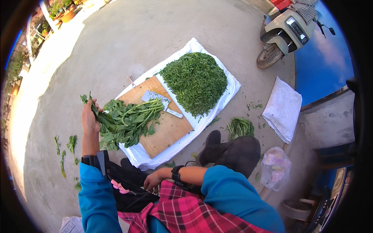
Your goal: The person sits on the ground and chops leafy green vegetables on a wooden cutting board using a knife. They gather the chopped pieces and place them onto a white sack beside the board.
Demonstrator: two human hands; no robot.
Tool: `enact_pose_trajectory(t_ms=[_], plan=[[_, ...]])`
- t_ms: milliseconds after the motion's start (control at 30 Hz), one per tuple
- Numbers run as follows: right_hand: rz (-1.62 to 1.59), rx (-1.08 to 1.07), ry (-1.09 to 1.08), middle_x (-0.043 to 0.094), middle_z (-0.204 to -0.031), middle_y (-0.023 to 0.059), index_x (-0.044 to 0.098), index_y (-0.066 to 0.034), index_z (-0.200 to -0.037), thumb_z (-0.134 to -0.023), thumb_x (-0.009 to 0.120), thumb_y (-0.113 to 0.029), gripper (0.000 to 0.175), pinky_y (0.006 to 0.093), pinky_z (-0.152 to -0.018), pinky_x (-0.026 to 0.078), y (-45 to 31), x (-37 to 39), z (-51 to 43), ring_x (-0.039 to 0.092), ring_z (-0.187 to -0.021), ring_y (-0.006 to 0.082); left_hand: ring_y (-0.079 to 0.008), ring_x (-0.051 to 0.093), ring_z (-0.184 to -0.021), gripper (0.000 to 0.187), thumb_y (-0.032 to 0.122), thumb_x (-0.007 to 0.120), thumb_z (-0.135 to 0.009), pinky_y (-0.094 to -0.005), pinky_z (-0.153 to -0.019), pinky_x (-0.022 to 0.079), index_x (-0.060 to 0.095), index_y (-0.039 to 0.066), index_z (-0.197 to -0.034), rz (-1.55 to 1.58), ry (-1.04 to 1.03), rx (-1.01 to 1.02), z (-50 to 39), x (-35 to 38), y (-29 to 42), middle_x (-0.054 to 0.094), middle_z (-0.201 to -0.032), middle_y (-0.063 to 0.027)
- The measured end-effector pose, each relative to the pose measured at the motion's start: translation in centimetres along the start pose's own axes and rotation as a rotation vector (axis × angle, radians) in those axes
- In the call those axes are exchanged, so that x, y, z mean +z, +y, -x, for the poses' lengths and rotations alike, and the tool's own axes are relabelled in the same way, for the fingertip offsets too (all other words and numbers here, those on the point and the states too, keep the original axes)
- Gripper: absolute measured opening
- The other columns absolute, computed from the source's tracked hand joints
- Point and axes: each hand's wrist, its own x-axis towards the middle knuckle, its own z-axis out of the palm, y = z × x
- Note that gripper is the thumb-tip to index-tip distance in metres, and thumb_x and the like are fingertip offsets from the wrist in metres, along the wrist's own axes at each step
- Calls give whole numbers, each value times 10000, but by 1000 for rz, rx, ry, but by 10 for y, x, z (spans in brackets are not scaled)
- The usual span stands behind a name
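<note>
My left hand (91, 116) grips a leafy green stalk (105, 120), held up at the left end of a bunch of leafy greens (131, 119). That bunch lies with its leaves over the left side of a wooden cutting board (172, 129) and its cut stems pointing right. Beside the stems rests a cleaver (158, 97), its blade flecked with green bits. A large heap of chopped greens (195, 83) sits on the white sheet (230, 84) beyond the board. My right hand (153, 181) hangs over my lap, holding nothing, fingers loosely bent and slightly apart.
Loose stalks (71, 144) lie on the concrete at left, and a small bunch of greens (240, 128) near my right knee. To the right are a folded white sack (282, 109) and a clear plastic bag (275, 169). A scooter (287, 30) stands at the upper right.
</note>
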Motion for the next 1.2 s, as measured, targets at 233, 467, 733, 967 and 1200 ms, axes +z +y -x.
enact_pose_trajectory(t_ms=[233,467,733,967,1200], plan=[[-470,-6,860,598,-776,29,560,-85,-833,-818,539,-202,120,283,-503,486,0,-48,59,590,-609,128,-138,484,-538,235,234,480,-935,-286,-545,464,542,7,-935,-68,-14,27,10,-31,5,505,-674,-33],[-1150,-26,1753,612,-786,115,540,-26,-1059,-849,502,-106,228,303,-460,506,95,-86,137,601,-577,189,-140,508,-558,235,254,488,-936,-286,-563,469,552,28,-954,-106,-14,-15,18,-48,6,514,-685,-28],[-1702,-134,1781,543,-973,167,472,60,-1132,-830,573,-29,331,335,-575,540,169,-104,118,587,-731,249,-119,499,-584,237,252,490,-952,-270,-617,465,552,25,-974,-116,-68,-54,25,-24,13,514,-680,-13],[-1786,-166,1926,535,-1064,160,511,37,-1148,-822,631,-27,353,285,-609,574,193,-131,106,600,-812,234,-111,494,-600,230,242,507,-946,-261,-629,459,547,17,-971,-158,-83,-82,33,-6,17,517,-682,-21],[-747,771,1595,624,-1028,62,636,-35,-1015,-824,591,-67,199,254,-638,528,193,-149,116,607,-904,162,-100,502,-580,209,212,515,-942,-244,-580,477,557,7,-955,-141,-68,-64,31,-21,15,524,-684,-26]])
